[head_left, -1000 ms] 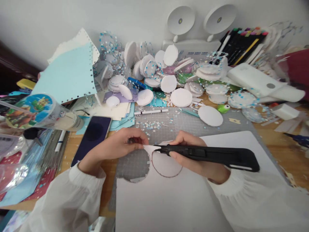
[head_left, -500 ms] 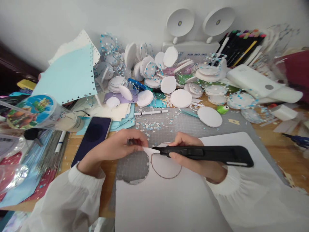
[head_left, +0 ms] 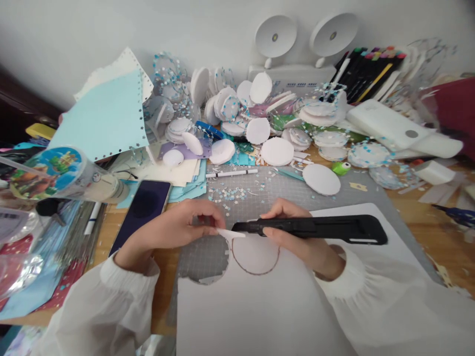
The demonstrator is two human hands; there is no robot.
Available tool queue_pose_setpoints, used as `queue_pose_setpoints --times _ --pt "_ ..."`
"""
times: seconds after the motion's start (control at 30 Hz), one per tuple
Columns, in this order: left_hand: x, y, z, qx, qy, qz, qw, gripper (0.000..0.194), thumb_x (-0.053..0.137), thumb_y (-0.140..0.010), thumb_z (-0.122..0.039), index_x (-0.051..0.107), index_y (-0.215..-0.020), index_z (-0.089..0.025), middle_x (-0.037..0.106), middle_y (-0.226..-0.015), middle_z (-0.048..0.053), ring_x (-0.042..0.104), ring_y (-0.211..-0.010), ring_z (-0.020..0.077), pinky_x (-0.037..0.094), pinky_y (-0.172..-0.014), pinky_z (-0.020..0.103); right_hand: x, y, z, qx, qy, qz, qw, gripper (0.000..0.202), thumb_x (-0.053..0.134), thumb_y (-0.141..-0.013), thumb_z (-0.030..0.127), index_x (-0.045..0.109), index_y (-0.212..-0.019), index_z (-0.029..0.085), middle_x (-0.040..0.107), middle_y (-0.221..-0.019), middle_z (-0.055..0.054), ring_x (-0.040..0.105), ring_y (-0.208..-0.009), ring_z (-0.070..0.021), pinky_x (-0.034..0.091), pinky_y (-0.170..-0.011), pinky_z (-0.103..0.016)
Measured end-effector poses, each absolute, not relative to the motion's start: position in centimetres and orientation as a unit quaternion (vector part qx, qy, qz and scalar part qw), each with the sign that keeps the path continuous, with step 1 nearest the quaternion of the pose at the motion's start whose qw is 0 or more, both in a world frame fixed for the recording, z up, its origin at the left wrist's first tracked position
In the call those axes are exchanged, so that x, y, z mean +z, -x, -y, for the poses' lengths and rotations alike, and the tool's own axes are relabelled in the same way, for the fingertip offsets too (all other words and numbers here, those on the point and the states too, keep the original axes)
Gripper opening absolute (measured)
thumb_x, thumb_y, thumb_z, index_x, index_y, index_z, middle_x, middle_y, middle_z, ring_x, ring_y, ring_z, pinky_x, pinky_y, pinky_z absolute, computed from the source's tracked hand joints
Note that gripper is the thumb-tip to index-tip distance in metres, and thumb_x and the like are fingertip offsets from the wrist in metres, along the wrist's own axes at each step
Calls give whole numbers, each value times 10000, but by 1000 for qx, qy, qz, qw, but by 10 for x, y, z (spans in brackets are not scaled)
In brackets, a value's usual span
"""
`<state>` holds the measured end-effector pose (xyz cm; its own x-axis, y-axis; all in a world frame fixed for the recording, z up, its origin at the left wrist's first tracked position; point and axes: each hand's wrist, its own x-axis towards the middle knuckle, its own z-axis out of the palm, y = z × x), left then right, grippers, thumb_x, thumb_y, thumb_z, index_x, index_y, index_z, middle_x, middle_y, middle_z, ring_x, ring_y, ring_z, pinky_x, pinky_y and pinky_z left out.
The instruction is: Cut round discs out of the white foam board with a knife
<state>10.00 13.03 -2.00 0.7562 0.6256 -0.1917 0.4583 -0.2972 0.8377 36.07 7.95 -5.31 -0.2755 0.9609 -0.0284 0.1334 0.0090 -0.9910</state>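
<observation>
My right hand (head_left: 293, 225) is closed around a black utility knife (head_left: 341, 228), its front end pointing left at the upper edge of a drawn circle (head_left: 256, 254). The circle is marked on a large white foam sheet (head_left: 245, 306) that lies on a grey cutting mat (head_left: 208, 252). With finger and thumb, my left hand (head_left: 196, 222) pinches a thin lifted strip (head_left: 232, 233) at the sheet's top edge, just left of the knife tip. A rounded notch is cut out of the sheet's upper left. The blade itself is hard to make out.
White discs (head_left: 277, 151) pile up along the back, some with blue star garlands. A phone (head_left: 143, 212) and a lidded cup (head_left: 67, 173) are at left. Behind stand a twin-head lamp (head_left: 293, 74) and markers (head_left: 371, 74); blue-handled scissors (head_left: 454, 213) lie at far right.
The knife has tilted, its rear end rising and its tip moving slightly left and up off the strip's edge. My left hand keeps its pinch and has barely shifted.
</observation>
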Motion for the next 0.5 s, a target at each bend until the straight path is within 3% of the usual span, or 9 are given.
queue_pose_setpoints --times 0.2,0.5 --pt "-12 -89 -131 79 -804 -354 472 99 567 -901 -241 650 -915 -188 665 -938 5 586 -862 121 430 -765 209 -60 -361 -82 613 454 458 458 106 648 -778 281 576 -805 208 451 -481 85 348 -419 -70 241 -417 -211" --pt "-3 -82 -130 158 -757 -398 494 153 608 -876 -311 674 -915 -178 682 -900 29 593 -797 131 456 -697 217 -62 -359 -87 642 439 380 501 100 651 -727 265 582 -771 208 397 -436 97 271 -377 -49 147 -388 -215"
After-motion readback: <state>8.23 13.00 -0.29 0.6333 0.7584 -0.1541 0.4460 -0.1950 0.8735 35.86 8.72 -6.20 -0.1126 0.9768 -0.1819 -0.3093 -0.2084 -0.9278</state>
